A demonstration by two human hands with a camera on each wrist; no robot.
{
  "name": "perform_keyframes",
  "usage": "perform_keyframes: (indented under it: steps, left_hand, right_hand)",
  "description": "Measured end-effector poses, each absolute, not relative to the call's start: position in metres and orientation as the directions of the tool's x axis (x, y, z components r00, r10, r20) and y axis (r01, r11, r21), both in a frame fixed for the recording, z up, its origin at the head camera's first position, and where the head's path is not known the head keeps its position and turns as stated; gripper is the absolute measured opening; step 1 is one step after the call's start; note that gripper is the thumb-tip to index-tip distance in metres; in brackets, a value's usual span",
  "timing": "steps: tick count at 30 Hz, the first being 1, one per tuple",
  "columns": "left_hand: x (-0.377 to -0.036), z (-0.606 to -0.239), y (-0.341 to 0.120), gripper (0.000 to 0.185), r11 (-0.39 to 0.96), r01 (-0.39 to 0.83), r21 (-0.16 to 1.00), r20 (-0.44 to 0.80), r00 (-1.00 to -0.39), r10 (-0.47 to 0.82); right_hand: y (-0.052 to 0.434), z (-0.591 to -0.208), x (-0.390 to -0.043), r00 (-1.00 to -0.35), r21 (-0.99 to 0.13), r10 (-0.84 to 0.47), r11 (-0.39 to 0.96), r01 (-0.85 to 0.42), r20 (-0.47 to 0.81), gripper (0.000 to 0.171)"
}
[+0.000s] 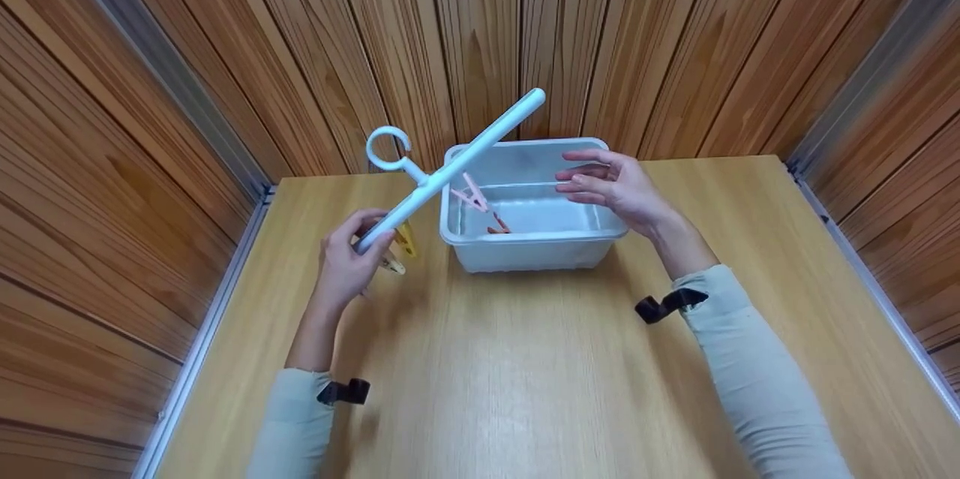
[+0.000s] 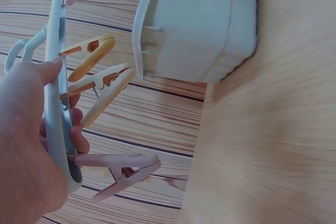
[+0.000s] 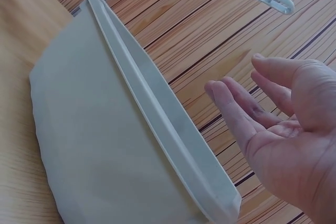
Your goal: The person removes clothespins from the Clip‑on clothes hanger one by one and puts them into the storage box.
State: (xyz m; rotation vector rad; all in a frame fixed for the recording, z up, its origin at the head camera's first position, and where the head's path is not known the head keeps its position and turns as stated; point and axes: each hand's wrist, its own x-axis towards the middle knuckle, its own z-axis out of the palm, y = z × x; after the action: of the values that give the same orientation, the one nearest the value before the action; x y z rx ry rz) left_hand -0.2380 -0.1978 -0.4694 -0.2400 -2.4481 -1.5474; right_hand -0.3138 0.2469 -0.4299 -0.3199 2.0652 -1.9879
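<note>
My left hand (image 1: 345, 267) grips one end of a light blue clip hanger (image 1: 466, 158), held tilted with its far end raised over the bin. From the hanger's underside hang a yellow clothespin (image 2: 93, 56), a cream clothespin (image 2: 107, 87), a mauve clothespin (image 2: 126, 171) and a pink clothespin (image 1: 472, 195). A small reddish-brown clothespin (image 1: 499, 225) shows by the bin's front inner wall; whether it hangs or lies there I cannot tell. Above the right side of the grey-white plastic bin (image 1: 536, 257), my right hand (image 1: 616, 188) holds nothing, fingers extended and apart.
The bin stands at the back of a wooden table (image 1: 517, 366), close to a wood-panelled wall (image 1: 480, 36). Panelled walls with metal rails (image 1: 217, 299) close in both sides. A black wrist mount (image 1: 671, 306) is strapped on each sleeve.
</note>
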Motion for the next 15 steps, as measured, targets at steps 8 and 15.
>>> perform_keyframes:
  steps: [8,15]
  left_hand:
    - [-0.246,-0.460,-0.191,0.032,0.479,0.271,0.835,0.297,-0.955,0.022]
    - [-0.250,-0.457,-0.184,0.032,0.494,0.316,0.810,0.334,-0.941,0.055]
  right_hand:
    - [0.248,-0.438,-0.307,-0.929,-0.998,-0.371,-0.057,0.012,0.010,0.046]
    - [0.247,-0.446,-0.300,-0.911,-0.989,-0.410,-0.145,0.032,0.031,0.044]
